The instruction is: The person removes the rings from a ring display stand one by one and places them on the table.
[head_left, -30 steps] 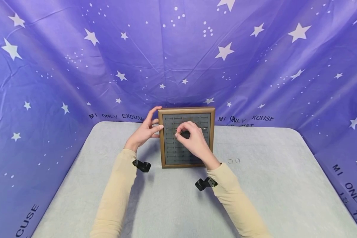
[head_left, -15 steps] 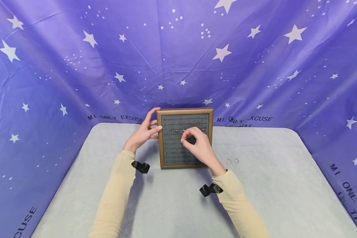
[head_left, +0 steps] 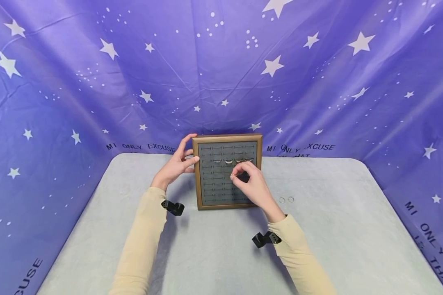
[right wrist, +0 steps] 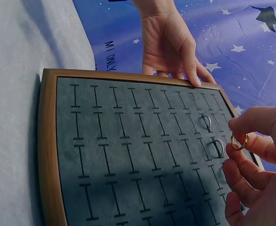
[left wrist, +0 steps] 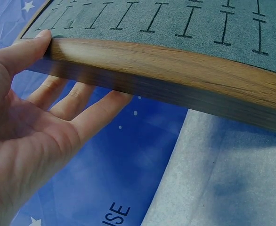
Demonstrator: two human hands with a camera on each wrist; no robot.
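Note:
A ring display board [head_left: 198,184] with a brown wooden frame and a grey slotted pad stands tilted on the table. My left hand [head_left: 172,167] grips its left edge, thumb on the front of the frame and the other fingers at the side and behind, as the left wrist view shows. Between thumb and fingertips, my right hand [head_left: 256,188] pinches a gold-coloured ring [right wrist: 236,148], just in front of the pad and apart from its slots. Several rings sit in the third row, among them a silver ring [head_left: 229,162]; my right hand's fingers lie just below them.
Two loose rings [head_left: 288,199] lie on the pale table cloth [head_left: 339,229] right of the board. A purple star-printed curtain [head_left: 192,61] hangs behind and at both sides. Black wrist cameras [head_left: 175,207] are strapped over both sleeves.
My right hand has moved right and down across the pad with the gold ring, uncovering rings in the third row. My left hand keeps its grip on the frame.

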